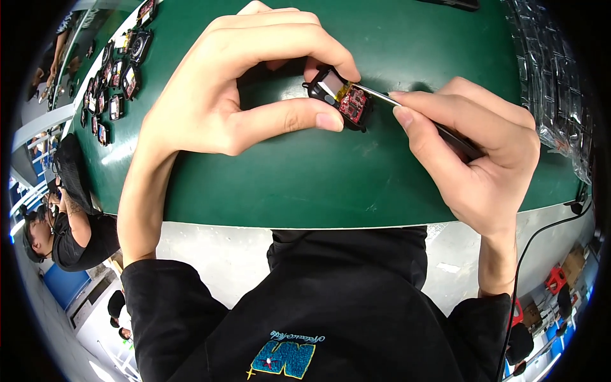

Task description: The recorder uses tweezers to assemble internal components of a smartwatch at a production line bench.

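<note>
My left hand (223, 83) pinches a small black electronic device case (316, 91) between thumb and fingers, above the green tabletop. The case is open and looks like a smartwatch body. Inside it sit a red circuit board (355, 104), a silvery-grey block like a battery (332, 83) and some yellow tape. My right hand (480, 137) grips slim tweezers (375, 93) with a silvery tip and a dark rear part. Their tip touches or hovers right at the upper edge of the board, beside my left fingertip; which one I cannot tell.
Several similar open devices (116, 73) lie clustered at the left of the green table (286, 191). Clear plastic trays (554, 95) line its right side. A black cable (547, 224) runs down at the right edge. Another person (76, 232) sits at the far left.
</note>
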Tool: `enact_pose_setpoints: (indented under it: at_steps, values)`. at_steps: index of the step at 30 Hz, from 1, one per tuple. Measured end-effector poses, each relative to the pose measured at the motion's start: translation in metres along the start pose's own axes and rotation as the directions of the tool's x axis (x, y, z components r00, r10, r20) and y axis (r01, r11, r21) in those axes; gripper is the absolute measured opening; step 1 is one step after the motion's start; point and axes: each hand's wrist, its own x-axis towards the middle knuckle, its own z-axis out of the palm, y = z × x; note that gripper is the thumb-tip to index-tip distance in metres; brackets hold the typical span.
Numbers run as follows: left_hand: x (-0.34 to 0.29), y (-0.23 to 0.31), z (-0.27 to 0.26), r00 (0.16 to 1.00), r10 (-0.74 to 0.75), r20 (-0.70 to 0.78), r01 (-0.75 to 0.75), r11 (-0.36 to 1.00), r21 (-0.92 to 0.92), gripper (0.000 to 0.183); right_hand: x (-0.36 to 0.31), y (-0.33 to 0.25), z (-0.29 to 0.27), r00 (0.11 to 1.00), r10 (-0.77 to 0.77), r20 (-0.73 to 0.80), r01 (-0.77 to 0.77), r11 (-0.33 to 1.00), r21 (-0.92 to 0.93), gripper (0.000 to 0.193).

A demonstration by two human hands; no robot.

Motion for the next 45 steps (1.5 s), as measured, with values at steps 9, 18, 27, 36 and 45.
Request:
enact_pose_setpoints:
  at_steps: [9, 18, 27, 36, 45]
  values:
    - [-0.004, 0.0, 0.006, 0.997, -0.019, -0.077, 0.017, 0.999, -0.028, 0.062, -0.005, -0.003, -0.01, 0.997, 0.001, -0.075, 0.0, 1.0, 0.015, 0.018]
    - [0.003, 0.016, 0.009, 0.99, 0.024, -0.141, -0.002, 0.988, 0.152, 0.049, -0.025, -0.001, -0.025, 0.967, 0.115, -0.228, -0.071, 0.979, 0.191, 0.016]
    - [0.12, 0.086, -0.039, 0.923, 0.313, -0.223, -0.295, 0.949, 0.11, 0.048, -0.032, 0.006, -0.022, 0.953, 0.087, -0.29, -0.001, 0.958, 0.285, 0.013]
    - [0.248, 0.104, -0.021, 0.821, 0.548, 0.159, -0.568, 0.812, 0.136, 0.047, -0.026, 0.005, -0.014, 0.956, 0.041, -0.29, 0.041, 0.961, 0.272, 0.013]
    - [0.156, 0.02, -0.122, 0.953, 0.107, -0.285, -0.003, 0.939, 0.343, 0.048, -0.03, -0.007, -0.027, 0.967, 0.091, -0.239, -0.042, 0.978, 0.202, 0.017]
